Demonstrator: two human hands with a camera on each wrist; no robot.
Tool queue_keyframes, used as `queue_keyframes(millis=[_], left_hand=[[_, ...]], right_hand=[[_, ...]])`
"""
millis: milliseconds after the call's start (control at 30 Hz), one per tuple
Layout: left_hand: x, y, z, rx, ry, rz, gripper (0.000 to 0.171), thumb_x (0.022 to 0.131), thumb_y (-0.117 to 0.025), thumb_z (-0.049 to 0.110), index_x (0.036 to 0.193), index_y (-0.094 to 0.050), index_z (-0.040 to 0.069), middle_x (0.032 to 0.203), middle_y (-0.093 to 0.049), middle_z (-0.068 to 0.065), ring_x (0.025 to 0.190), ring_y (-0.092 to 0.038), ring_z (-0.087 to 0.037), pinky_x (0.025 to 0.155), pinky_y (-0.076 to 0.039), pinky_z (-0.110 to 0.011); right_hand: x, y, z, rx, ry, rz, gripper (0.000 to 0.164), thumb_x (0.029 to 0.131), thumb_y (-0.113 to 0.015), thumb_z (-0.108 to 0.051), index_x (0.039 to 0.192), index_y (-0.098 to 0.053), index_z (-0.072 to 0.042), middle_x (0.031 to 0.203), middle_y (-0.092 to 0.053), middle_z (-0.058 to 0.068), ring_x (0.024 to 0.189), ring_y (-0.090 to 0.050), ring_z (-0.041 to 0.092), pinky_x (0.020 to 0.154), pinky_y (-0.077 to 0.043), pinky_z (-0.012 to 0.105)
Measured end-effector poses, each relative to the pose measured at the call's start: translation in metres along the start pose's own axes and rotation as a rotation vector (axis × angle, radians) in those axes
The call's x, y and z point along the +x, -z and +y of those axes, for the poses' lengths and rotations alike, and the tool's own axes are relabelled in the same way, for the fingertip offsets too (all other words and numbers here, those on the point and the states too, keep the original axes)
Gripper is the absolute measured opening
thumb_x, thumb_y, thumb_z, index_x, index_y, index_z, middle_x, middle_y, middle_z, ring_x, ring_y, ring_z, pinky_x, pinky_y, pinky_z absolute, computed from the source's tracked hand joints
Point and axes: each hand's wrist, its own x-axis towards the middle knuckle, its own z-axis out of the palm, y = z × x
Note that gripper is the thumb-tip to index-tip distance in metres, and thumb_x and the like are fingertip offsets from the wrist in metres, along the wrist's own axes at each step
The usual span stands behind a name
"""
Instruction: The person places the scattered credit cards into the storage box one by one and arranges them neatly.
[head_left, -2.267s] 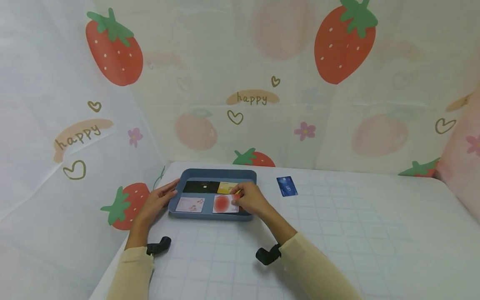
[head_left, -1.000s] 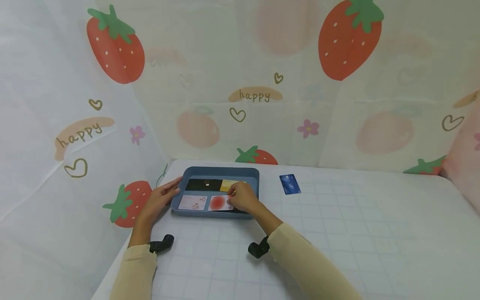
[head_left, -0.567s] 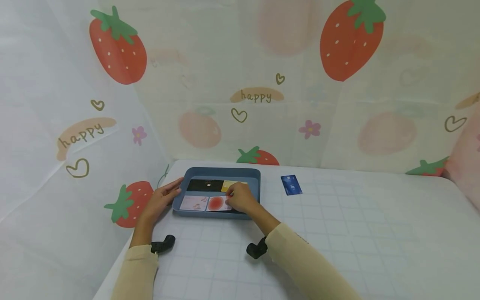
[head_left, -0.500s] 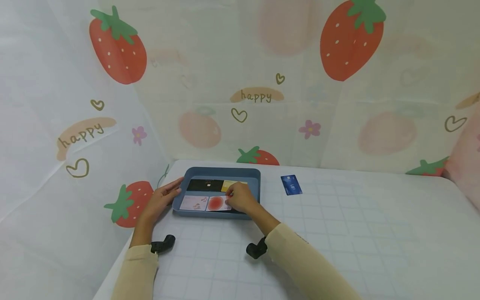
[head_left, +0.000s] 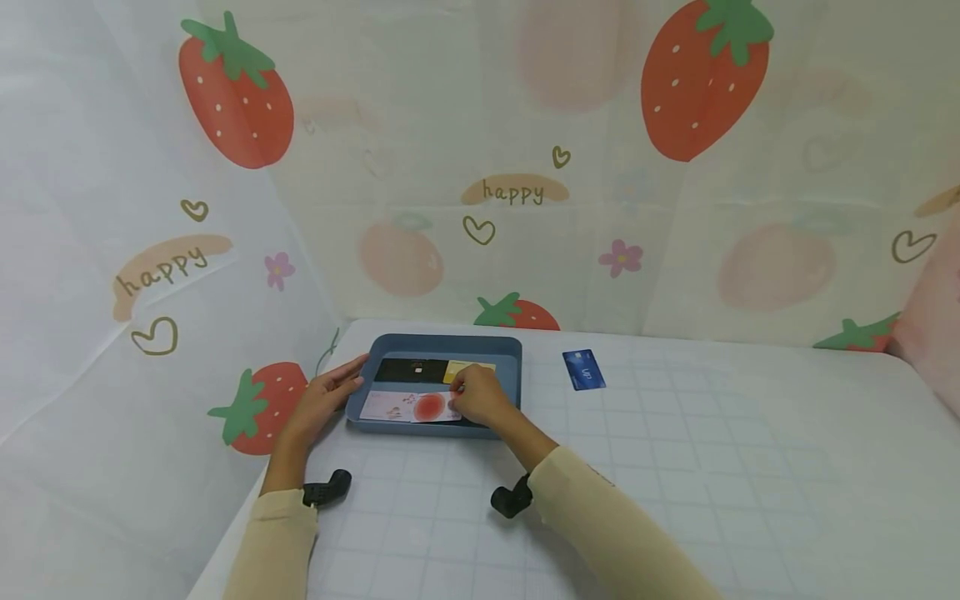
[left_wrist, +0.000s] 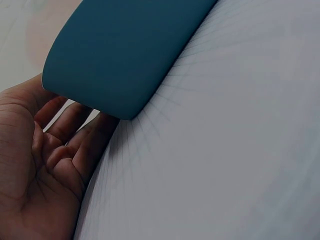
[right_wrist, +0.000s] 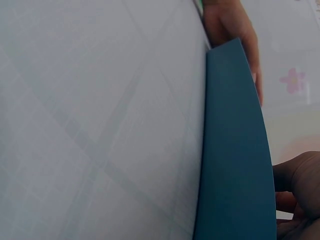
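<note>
A shallow blue tray [head_left: 435,430] stands on the white table. My left hand [head_left: 318,407] rests against its left end with the fingers extended; in the left wrist view the fingertips of the left hand [left_wrist: 55,150] touch the tray's outer wall [left_wrist: 120,60]. Inside, my right hand [head_left: 483,396] pinches the right edge of a white card with a red circle [head_left: 430,407]. That card lies against a pale pink card [head_left: 384,406] on its left. Behind them are black cards [head_left: 405,370] and a yellow card [head_left: 459,369], partly covered by the right hand. Something dark shows under that hand.
A blue card [head_left: 583,370] lies on the table to the right of the tray. Behind the table hangs a cloth backdrop [head_left: 420,108] with printed strawberries. Each wrist bears a black camera mount, such as the right one [head_left: 512,497].
My right hand has slid the red-circle card left along the tray, closing the gap to the pale pink card. The left hand stays at the tray's end. The head view has shifted slightly.
</note>
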Motion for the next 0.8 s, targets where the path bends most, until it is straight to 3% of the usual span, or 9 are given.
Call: queue_keyframes(millis=[300, 800], left_hand=[[0.0011, 0.0001, -0.0014, -0.001, 0.011, 0.002, 0.053, 0.104, -0.059, 0.032, 0.155, -0.045, 0.022, 0.159, -0.041, -0.002, 0.151, -0.031, -0.022, 0.119, -0.030, -0.047], [0.0003, 0.0000, 0.0000, -0.005, 0.008, -0.008, 0.053, 0.104, -0.059, 0.031, 0.155, -0.045, 0.023, 0.159, -0.041, -0.002, 0.151, -0.031, -0.023, 0.118, -0.030, -0.049]], right_hand=[[-0.0008, 0.0000, -0.0004, -0.005, -0.019, 0.002, 0.006, 0.088, -0.076, -0.003, 0.090, -0.075, 0.002, 0.100, -0.072, 0.013, 0.094, -0.061, 0.025, 0.082, -0.057, 0.038], [-0.0068, 0.0057, -0.0010, -0.019, -0.041, 0.008, 0.014, 0.093, -0.073, -0.012, 0.098, -0.076, 0.001, 0.108, -0.072, 0.014, 0.103, -0.062, 0.027, 0.092, -0.055, 0.043]])
